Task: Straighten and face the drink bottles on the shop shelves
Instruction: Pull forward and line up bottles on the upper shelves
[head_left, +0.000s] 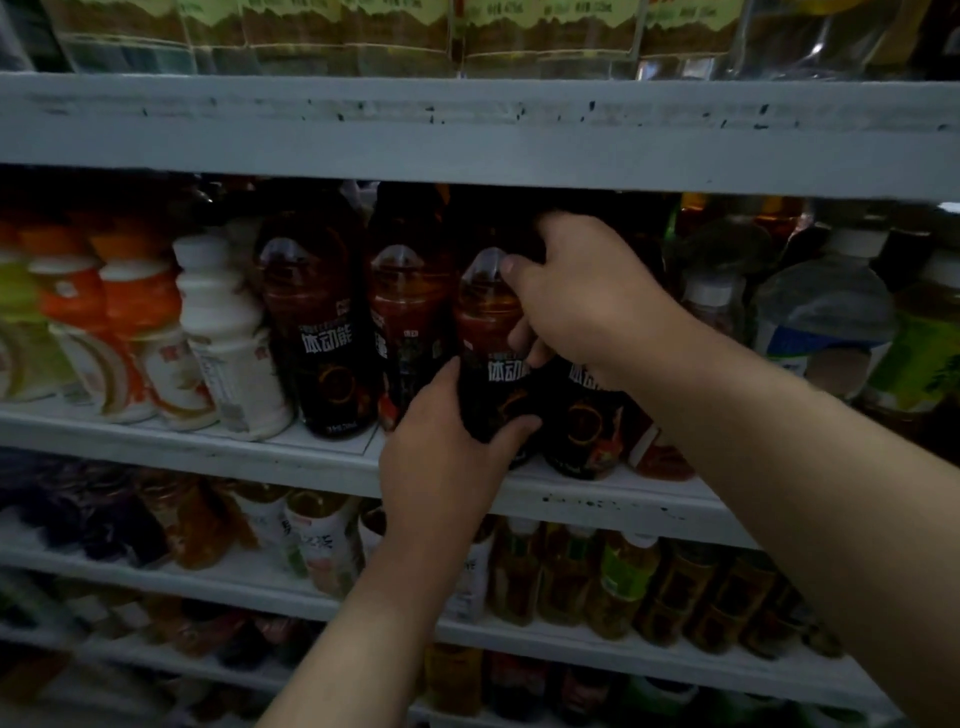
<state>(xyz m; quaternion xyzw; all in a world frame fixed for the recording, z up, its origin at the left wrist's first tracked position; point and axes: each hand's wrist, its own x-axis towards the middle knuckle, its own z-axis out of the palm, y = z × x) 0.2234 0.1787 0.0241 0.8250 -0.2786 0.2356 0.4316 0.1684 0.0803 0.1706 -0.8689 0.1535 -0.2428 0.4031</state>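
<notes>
Both hands, left hand (447, 447) low and right hand (576, 296) high, are clamping the dark energy-drink bottle (491, 343); twisting gently should be bringing its label forward.

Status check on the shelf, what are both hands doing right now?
Left hand grips the dark bottle low. Right hand grips its neck. Neighbouring bottles crowd both sides.

Dark-labelled bottle (491, 353), reddish drink, upright on middle shelf among matching bottles (317, 332).
</notes>
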